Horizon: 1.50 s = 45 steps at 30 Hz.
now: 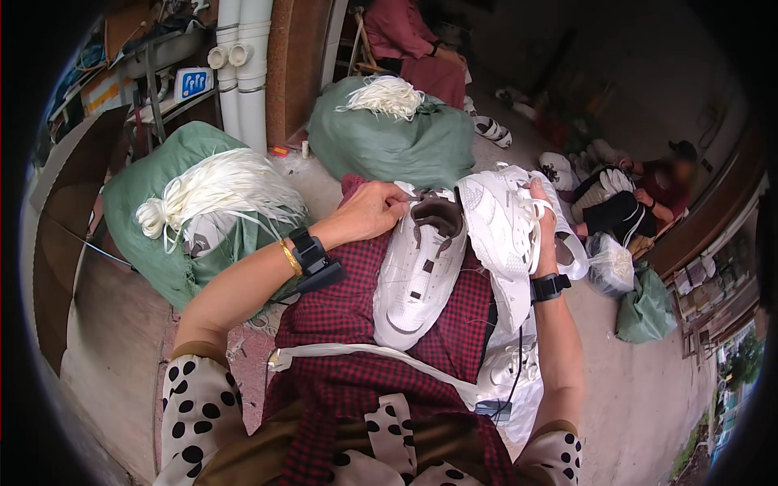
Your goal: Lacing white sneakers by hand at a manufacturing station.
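On my lap a white sneaker (413, 275) lies toe toward me, its dark-lined collar facing up. My left hand (377, 211) is closed at the far left edge of that collar, fingertips pinching it. Beside it, my right hand (545, 227) grips a second white sneaker (494, 219) that is tilted up, with a loop of white lace near the fingers. Part of another white shoe (574, 255) shows behind the right hand. A red-and-black checked cloth (324, 316) covers my lap under the shoe.
Green sacks stand at left (138, 194) and ahead (324, 121), topped with bundles of white laces (235, 182). One more white sneaker (510, 368) lies by my right forearm. A seated person (664, 186) works at right; another (413, 49) sits ahead. White pipes (243, 89) rise along the wall.
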Motion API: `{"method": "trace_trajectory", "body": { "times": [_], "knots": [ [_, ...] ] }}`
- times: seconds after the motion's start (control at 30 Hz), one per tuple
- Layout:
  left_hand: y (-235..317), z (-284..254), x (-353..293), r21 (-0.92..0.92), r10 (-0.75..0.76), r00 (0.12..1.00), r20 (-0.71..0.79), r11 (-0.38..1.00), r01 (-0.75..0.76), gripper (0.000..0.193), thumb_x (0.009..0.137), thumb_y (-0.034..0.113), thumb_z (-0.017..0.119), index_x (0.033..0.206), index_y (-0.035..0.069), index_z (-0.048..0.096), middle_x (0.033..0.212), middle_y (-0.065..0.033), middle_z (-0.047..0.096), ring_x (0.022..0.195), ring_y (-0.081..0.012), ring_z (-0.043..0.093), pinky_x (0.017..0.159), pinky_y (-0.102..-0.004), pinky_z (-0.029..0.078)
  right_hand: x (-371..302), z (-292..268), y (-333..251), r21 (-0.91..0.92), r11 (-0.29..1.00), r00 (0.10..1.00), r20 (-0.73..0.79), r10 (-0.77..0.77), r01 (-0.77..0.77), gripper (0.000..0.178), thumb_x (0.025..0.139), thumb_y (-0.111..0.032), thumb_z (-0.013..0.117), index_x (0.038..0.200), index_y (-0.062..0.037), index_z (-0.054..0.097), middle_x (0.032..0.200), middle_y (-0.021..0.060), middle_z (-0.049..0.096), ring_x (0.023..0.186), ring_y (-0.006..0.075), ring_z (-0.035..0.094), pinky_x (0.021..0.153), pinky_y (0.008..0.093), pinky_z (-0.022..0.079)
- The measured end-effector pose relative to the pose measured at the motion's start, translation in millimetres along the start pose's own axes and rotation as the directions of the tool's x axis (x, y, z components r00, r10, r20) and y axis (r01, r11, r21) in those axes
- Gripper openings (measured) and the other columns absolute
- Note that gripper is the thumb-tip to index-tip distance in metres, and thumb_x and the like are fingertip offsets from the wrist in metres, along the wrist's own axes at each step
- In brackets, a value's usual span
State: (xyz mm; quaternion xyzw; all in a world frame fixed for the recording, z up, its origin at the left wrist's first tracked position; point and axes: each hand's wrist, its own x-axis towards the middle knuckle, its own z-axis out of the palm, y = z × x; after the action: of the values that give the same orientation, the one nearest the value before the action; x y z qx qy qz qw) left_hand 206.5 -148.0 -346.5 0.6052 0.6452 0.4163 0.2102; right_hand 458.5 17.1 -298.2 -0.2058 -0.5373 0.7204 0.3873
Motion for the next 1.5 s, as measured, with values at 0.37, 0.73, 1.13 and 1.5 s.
{"method": "trace_trajectory", "body": {
  "times": [0.37, 0.73, 1.13, 1.5],
  "knots": [
    [21.6, 21.3, 32.4, 0.206, 0.042, 0.999, -0.020, 0.978, -0.037, 0.031, 0.100, 0.025, 0.049, 0.117, 0.003, 0.063, 0.108, -0.0245, 0.067, 0.106, -0.0424, 0.062, 0.091, -0.0496, 0.047, -35.0, -20.4, -8.0, 0.066, 0.982, 0.981, -0.093, -0.169, 0.176, 0.035, 0.101, -0.041, 0.055, 0.094, -0.0071, 0.062, 0.083, 0.0044, 0.066, 0.071, 0.0134, 0.067, 0.066, 0.0283, 0.058],
    [-23.4, -163.8, -36.1, -0.652, -0.370, 0.555, -0.745, 0.582, -0.486, 0.037, 0.106, 0.025, 0.044, 0.133, 0.001, 0.052, 0.130, -0.0155, 0.060, 0.118, -0.0306, 0.060, 0.101, -0.0508, 0.048, -68.0, -41.9, 1.3, 0.065, 0.958, 0.930, -0.266, -0.254, 0.280, 0.035, 0.101, -0.042, 0.056, 0.091, -0.0084, 0.062, 0.080, 0.0020, 0.065, 0.068, 0.0114, 0.065, 0.063, 0.0267, 0.055],
    [-7.9, -78.1, -37.9, -0.844, -0.363, 0.919, -0.153, 0.532, 0.069, 0.045, 0.107, 0.027, 0.044, 0.140, -0.002, 0.051, 0.131, -0.0163, 0.064, 0.111, -0.0257, 0.067, 0.096, -0.0381, 0.056, 39.7, 74.8, 35.4, -0.837, 0.234, 0.848, 0.405, -0.342, 0.495, 0.041, 0.090, -0.033, 0.063, 0.073, 0.0036, 0.061, 0.057, 0.0162, 0.053, 0.050, 0.0260, 0.052, 0.053, 0.0410, 0.042],
    [0.5, -46.9, 32.4, -0.207, -0.107, 0.987, 0.122, 0.970, 0.130, 0.035, 0.106, 0.026, 0.051, 0.126, 0.000, 0.062, 0.115, -0.0023, 0.067, 0.106, -0.0111, 0.057, 0.097, -0.0293, 0.044, -3.7, 28.6, 69.3, -0.691, 0.335, 0.766, 0.608, -0.209, 0.640, 0.028, 0.084, -0.004, 0.050, 0.106, 0.0114, 0.057, 0.103, 0.0360, 0.059, 0.103, 0.0505, 0.056, 0.091, 0.0521, 0.044]
  ]
}}
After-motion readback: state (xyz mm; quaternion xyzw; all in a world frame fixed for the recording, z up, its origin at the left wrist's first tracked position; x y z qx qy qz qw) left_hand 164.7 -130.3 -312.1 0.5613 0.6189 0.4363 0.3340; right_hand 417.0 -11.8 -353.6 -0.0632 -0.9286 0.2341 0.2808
